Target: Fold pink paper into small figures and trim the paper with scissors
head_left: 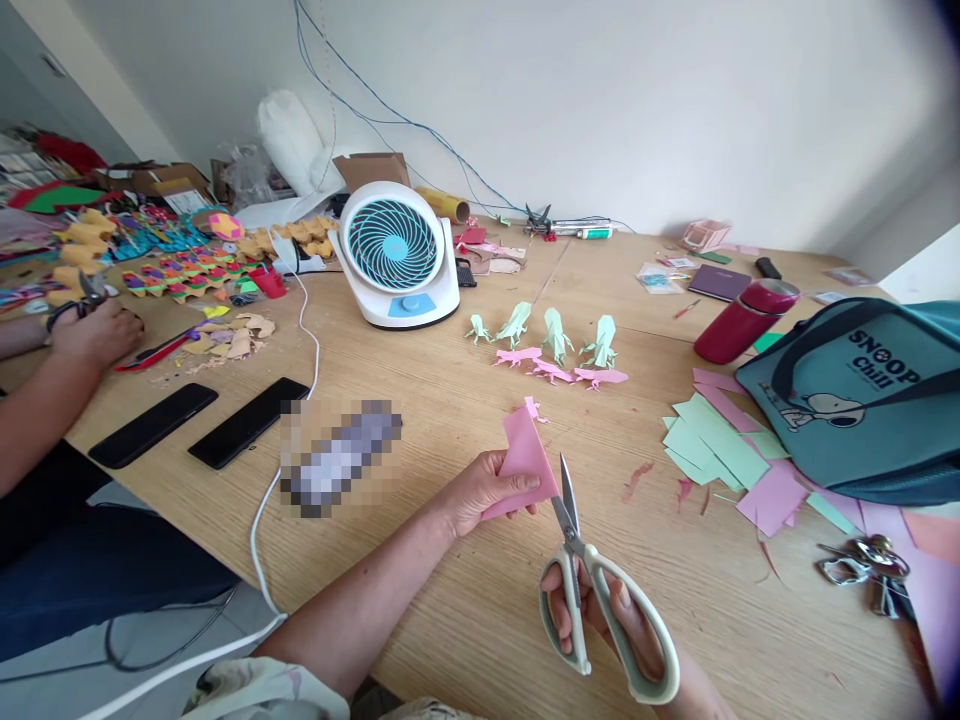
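The word "SNOOP" is printed in dark capitals on the side of the teal bag (pixel 855 455) at the right, with "Chill" set directly beneath it.

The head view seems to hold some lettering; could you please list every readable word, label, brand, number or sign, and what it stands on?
"SNOOP": teal bag, upper line.
"Chill": the same bag, just below.
Too small or blurred to read: the white label at far left, and any marking on the fan's hub.
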Available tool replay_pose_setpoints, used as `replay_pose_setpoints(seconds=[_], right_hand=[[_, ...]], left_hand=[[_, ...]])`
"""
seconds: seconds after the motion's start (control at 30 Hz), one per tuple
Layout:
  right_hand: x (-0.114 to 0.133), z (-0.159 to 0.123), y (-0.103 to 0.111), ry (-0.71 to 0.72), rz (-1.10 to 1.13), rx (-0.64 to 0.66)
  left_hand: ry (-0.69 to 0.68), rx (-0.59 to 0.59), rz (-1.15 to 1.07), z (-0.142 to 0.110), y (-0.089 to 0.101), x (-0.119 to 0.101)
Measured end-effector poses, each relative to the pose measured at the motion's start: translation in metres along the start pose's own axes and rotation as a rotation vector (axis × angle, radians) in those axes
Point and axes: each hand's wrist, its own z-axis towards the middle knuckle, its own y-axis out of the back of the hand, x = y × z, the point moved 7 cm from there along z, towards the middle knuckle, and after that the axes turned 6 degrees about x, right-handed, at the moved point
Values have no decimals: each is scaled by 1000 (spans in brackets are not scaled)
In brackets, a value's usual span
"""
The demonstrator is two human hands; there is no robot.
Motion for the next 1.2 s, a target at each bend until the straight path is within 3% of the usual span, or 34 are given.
replay_pose_setpoints(seconds=[0.73,1.07,1.2], right_hand=[[-4,1,5,55,-39,-80],[-3,-1,5,-5,-88,-166],[-1,2,3,5,-131,-142]], left_hand=[[31,-33,-39,1,-1,0],[-1,-61,-72,1,1,-3],[-6,-68,-70,0,2,-4]])
